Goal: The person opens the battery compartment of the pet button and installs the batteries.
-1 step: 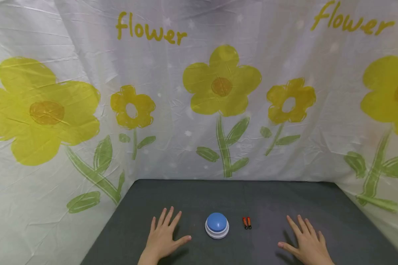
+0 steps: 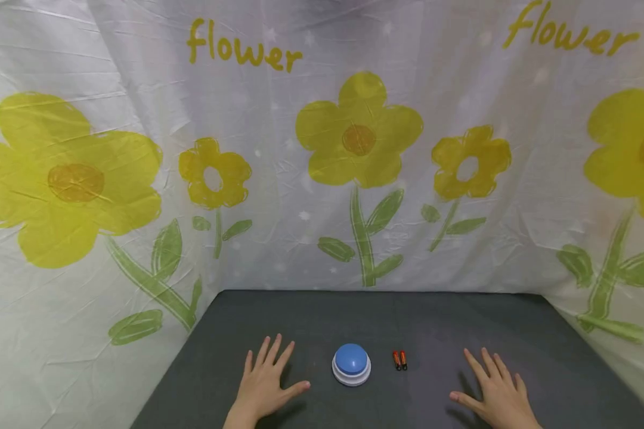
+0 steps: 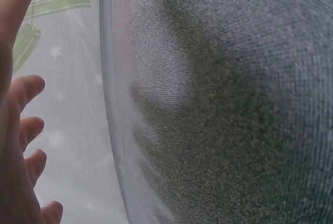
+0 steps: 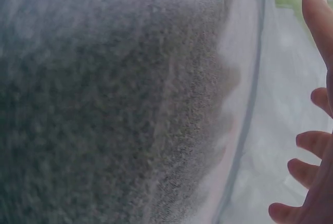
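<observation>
A round push button (image 2: 351, 360) with a blue dome on a white base stands on the dark table, between the hands. Just to its right, two red-and-black batteries (image 2: 399, 360) lie side by side. My left hand (image 2: 263, 384) is held over the table left of the button, fingers spread and nothing in it. On the far side of the batteries, my right hand (image 2: 496, 393) hovers with spread fingers, also holding nothing. Both hands cast shadows on the cloth. In the left wrist view the left fingers (image 3: 32, 86) show at the edge; the right fingers (image 4: 312, 143) show likewise in the right wrist view.
A dark grey cloth covers the table (image 2: 322, 316). Behind it and along both sides hangs a white curtain (image 2: 279, 250) printed with yellow flowers, green stems and the word "flower". The table's back edge meets this curtain.
</observation>
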Demonstrator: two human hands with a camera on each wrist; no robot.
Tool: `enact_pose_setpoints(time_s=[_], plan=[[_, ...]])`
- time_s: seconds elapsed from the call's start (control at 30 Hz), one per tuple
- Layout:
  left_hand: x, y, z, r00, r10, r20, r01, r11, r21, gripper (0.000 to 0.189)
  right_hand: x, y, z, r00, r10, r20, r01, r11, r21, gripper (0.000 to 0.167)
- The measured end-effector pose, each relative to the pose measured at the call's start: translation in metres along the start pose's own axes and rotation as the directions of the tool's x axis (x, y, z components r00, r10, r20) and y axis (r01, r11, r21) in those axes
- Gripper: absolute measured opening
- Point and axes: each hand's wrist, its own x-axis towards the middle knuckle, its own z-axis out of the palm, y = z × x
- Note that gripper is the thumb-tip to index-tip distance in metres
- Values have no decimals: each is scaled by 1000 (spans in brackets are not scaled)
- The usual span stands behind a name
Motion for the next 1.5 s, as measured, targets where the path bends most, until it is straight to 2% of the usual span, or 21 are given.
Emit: enact_pose_setpoints(time_s=[0.47,0.57,0.7,0.83,0.93,1.03,1.27,1.5], plan=[[-1,-1,3,1000,20,4,-20,1000,-3,87,-2,-3,4,1000,-24,7,23,999,27,103],[0,-1,2,1000,27,1,-27,1000,-12,88,-2,-5,2,999,-31,-29,32,999,35,103],[2,0,1,999,39,-8,-39,999,-26,91,-1,-13,0,989,-77,-129,90,991,103,97],[4,2,3,998,58,-7,-59,996,-69,95,3,-25,-1,974,-128,-187,174,951,257,87],[7,6,6,996,86,14,-83,987,-140,97,7,-38,3,971,-150,-188,212,903,374,82],[11,11,10,993,108,40,-96,967,-236,99,12,-53,8,967,-177,-186,243,860,448,80],[21,24,20,987,135,81,-91,908,-409,100,24,-92,17,971,-208,-118,239,805,543,80],[28,32,33,979,111,170,-9,862,-507,99,29,-120,29,971,-226,-72,224,767,602,81]])
